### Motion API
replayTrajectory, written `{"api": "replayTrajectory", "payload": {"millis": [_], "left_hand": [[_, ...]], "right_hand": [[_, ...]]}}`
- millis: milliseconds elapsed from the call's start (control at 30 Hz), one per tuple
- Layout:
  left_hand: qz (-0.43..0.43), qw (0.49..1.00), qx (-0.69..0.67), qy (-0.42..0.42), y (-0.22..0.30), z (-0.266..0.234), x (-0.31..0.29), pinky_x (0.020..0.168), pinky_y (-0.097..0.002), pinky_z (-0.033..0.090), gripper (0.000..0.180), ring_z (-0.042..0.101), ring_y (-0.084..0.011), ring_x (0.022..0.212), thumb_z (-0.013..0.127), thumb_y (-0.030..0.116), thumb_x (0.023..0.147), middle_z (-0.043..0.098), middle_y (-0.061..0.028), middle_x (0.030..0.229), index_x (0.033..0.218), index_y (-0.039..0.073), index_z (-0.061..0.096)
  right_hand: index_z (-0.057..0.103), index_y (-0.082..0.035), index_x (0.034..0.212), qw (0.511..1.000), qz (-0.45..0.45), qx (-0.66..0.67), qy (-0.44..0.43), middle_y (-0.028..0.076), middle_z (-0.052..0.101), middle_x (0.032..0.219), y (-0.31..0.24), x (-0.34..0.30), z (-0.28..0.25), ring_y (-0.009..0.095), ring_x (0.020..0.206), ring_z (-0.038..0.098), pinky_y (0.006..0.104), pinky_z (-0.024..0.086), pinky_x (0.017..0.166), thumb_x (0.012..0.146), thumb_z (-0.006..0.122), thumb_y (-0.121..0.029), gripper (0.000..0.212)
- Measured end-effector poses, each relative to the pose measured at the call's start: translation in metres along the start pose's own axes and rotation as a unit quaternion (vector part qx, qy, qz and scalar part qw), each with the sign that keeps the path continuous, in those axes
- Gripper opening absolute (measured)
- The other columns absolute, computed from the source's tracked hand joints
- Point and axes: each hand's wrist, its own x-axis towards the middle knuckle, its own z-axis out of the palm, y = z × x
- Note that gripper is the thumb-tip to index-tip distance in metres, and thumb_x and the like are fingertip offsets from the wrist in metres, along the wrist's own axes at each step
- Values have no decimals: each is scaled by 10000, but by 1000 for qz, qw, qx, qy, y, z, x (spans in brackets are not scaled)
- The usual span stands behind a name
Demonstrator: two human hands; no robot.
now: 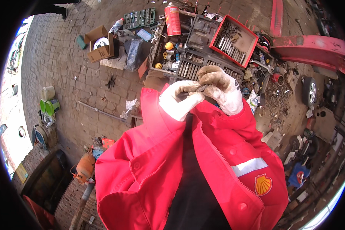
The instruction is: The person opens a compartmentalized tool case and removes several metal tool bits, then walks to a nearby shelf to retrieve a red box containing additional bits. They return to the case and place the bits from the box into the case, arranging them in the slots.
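Observation:
Both my hands wear white work gloves with brown, soiled fingers and meet in front of my chest. My left hand [182, 100] is closed, thumb and fingers pinching a small dark metal piece [200, 88]. From the other side, the bent fingers of my right hand [223, 91] close on the same piece. Most of it is hidden by the gloves, so its kind does not show. Just beyond the hands lies a socket set case [191, 58] with rows of metal sockets. A red tray [253, 45] of loose metal bits and sockets rests on the case's far right part.
A red spray can [172, 20] stands behind the case. Further left are a cardboard box [100, 56] with a disc inside and a green tool case [139, 19]. A red lift arm [312, 49] reaches in from the right, near a wheel [309, 92]. Scattered parts cover the ground there.

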Motion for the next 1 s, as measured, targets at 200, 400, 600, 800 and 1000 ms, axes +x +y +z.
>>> {"api": "replayTrajectory", "payload": {"millis": [200,400,600,800,1000], "left_hand": [[-12,999,-32,-5,-3,-3,0,731,-247,501,247,636,-122,808,684,39,905,693,-72,955,1135,-36,638],[-3,1000,-16,8,-5,-4,0,694,-239,483,241,620,-114,773,681,62,918,692,-70,925,1136,-34,642],[7,1000,-22,8,-6,-6,0,739,-248,510,264,642,-129,816,691,51,907,694,-82,960,1148,-39,634],[-13,1000,-4,-8,-15,-15,5,851,-263,532,285,652,-138,944,693,-2,891,674,-97,1048,1156,-55,600],[-33,998,34,-31,-45,-28,15,828,-252,529,303,642,-123,922,703,23,886,669,-87,1040,1159,-44,591]], "right_hand": [[712,-24,1052,999,17,44,7,139,580,1274,4,0,2,230,1156,583,371,493,970,861,746,-162,237],[713,-14,1059,998,33,46,14,137,575,1277,5,-2,3,221,1162,577,372,484,985,861,755,-167,254],[701,-4,1078,998,35,41,17,134,575,1278,5,0,5,215,1172,573,371,484,990,863,752,-149,264],[594,26,1220,985,114,112,58,98,607,1227,6,-5,8,175,1105,610,320,497,978,877,742,-93,392],[659,27,1079,973,194,60,112,120,574,1276,30,-20,10,170,1113,596,315,482,977,879,708,-67,226]]}}
